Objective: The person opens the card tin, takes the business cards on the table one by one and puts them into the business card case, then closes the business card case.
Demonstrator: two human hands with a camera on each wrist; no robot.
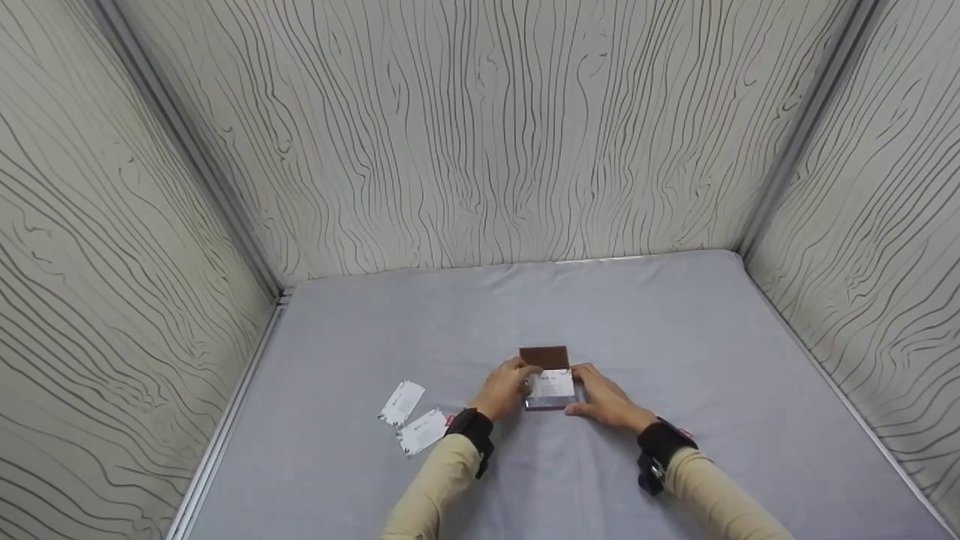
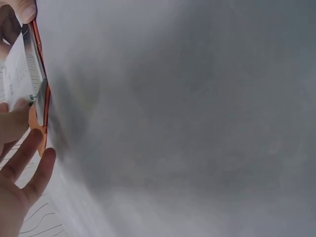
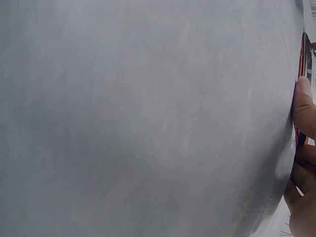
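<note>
A small brown card case (image 1: 544,357) lies on the cloth with its lid raised to the far side. A white printed card (image 1: 556,384) sits at the case's inner side, over its clear lower part. My left hand (image 1: 504,391) pinches the left edge of that card between thumb and finger; its other fingers spread beside the case in the left wrist view. From the right, my right hand (image 1: 606,399) grips the case, thumb (image 3: 304,101) at the near corner and fingers along the side. How far the card is tucked in is unclear.
Two loose white cards, an upper card (image 1: 401,403) and a lower card (image 1: 422,432), lie left of my left wrist. Grey cloth (image 1: 637,315) covers the table. Patterned panels (image 1: 480,135) enclose the back and both sides.
</note>
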